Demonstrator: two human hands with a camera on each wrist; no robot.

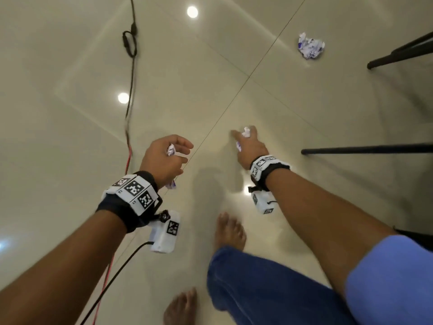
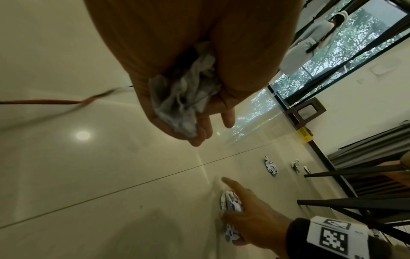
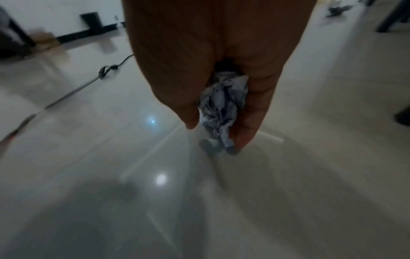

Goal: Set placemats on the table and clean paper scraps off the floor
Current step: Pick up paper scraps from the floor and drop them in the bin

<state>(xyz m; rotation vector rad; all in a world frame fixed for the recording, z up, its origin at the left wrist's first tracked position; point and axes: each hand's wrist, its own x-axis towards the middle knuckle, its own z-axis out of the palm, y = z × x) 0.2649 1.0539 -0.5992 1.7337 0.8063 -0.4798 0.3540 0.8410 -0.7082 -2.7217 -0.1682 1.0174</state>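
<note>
My right hand curls round a crumpled paper scrap low over the floor, one finger pointing on; I judge it bunched in the palm to leave fingertips free; my left hand holds its own crumpled wad, keeping gathered pieces together; another blue-printed paper ball lies at one o'clock, well apart, near the black furniture legs that hem the right side; a black cable runs at eleven o'clock; bare tile between gives room.
</note>
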